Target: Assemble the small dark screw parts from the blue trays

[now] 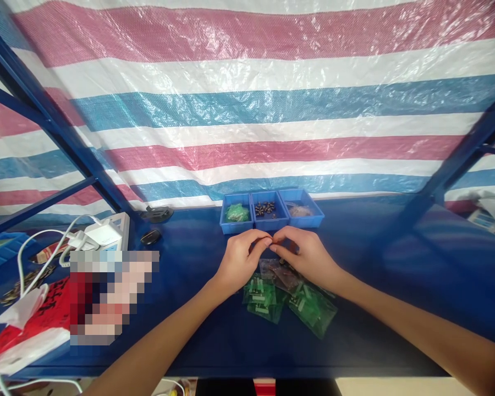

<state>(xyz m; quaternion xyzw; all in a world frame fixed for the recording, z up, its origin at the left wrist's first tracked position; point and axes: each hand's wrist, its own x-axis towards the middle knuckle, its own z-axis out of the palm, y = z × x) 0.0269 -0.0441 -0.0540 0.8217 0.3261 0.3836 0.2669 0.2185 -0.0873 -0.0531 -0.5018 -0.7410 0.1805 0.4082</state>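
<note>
My left hand and my right hand meet at the fingertips over the blue table, thumbs and forefingers pinched together. Whatever they hold, if anything, is too small to make out. Below them lie green plastic bags with pale pieces inside, and another green bag to the right. A clear bag with small parts sits partly under my right hand. Just beyond my hands stand three blue bins: one with green bags, one with small dark and brassy parts, one with clear bags.
At left are a white power adapter with cables, a red bag, a dark computer mouse and a black object. Blue metal posts flank the table. A striped sheet hangs behind.
</note>
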